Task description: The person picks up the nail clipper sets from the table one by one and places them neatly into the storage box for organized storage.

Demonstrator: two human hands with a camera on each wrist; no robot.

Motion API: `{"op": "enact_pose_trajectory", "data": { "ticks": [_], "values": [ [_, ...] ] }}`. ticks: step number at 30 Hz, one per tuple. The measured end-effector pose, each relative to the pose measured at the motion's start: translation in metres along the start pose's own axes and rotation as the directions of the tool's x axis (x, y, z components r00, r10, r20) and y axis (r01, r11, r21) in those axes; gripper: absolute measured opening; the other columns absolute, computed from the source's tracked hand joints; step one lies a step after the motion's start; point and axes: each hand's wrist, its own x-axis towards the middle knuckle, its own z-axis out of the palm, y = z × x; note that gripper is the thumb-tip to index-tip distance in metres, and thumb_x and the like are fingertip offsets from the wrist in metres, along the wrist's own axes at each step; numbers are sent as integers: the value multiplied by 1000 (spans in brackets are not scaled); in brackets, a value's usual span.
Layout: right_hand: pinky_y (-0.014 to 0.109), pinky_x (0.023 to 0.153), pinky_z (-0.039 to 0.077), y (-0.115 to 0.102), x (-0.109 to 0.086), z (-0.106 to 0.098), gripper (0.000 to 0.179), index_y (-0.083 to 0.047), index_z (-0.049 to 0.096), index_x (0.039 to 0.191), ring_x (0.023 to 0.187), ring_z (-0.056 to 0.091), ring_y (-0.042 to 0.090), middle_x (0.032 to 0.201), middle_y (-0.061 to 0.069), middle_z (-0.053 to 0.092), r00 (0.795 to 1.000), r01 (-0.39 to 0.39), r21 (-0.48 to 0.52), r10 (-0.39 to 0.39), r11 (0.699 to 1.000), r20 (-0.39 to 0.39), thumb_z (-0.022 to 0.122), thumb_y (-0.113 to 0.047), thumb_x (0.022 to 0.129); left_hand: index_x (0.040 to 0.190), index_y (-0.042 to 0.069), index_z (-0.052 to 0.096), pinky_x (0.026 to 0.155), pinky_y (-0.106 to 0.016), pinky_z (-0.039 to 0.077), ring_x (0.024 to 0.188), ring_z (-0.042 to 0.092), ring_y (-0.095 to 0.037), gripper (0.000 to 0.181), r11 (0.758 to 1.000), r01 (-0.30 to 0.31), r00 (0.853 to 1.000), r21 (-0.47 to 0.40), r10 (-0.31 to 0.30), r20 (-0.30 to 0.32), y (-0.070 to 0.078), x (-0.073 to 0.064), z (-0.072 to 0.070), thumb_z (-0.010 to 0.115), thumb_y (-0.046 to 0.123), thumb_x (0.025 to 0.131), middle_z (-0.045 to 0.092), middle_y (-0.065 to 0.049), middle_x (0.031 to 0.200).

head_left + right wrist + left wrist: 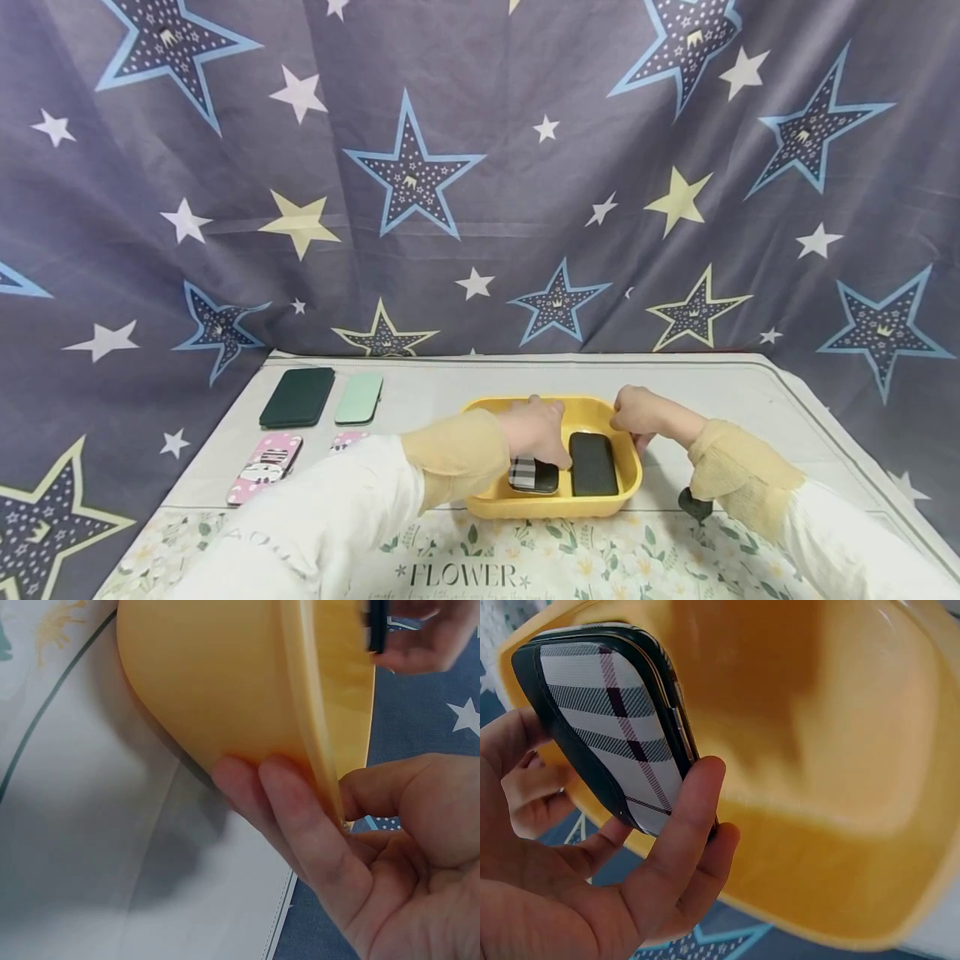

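My left hand (536, 429) grips a small hard-edged plaid case (615, 712) by its sides. Black, white, grey and dark red show on the case, along with a metal-edged seam. It is over the inside of a yellow plastic basin (551, 507), toward its left. Beside it in the basin lies a black ribbed case (592, 463). At the basin's right far corner, my right hand (645, 412) pinches the rim. In the right wrist view its fingers (292, 795) press the outer wall, with the thumb at the inner side.
Left of the basin lie a dark green case (297, 397), a mint green case (359, 398) and a pink patterned case (264, 468). Another pink case (348, 438) is partly hidden by the left sleeve. A star-print curtain (480, 208) hangs behind the table.
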Motion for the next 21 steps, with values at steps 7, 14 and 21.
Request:
{"op": "enact_pose_trajectory", "data": {
  "ticks": [7, 14, 21],
  "values": [
    [26, 48, 54, -1, 1, 1, 14, 4, 63, 84, 46, 61, 13, 60, 10, 62, 1000, -17, 22, 17, 1000, 7, 53, -4, 88, 140, 22, 41, 85, -42, 47, 112, 49, -32, 78, 999, 47, 999, 18, -47, -3, 11, 13, 22, 74, 47, 74, 46, -14, 130],
    [26, 47, 53, 0, 1, 0, 14, 4, 63, 81, 45, 62, 14, 60, 9, 61, 1000, -5, 27, 5, 1000, -6, 53, -3, 87, 135, 24, 46, 80, -40, 48, 107, 50, -31, 78, 997, 61, 998, 48, -61, -2, 14, 30, 30, 81, 40, 67, 47, -14, 123],
    [27, 48, 54, 2, 1, 0, 14, 5, 63, 81, 47, 63, 15, 60, 10, 62, 1000, -4, 47, 4, 999, -8, 53, -3, 87, 125, 21, 51, 83, -37, 47, 108, 50, -32, 74, 992, 52, 998, 118, -56, 30, 14, 40, 29, 84, 44, 63, 47, -14, 123]
  ]
}}
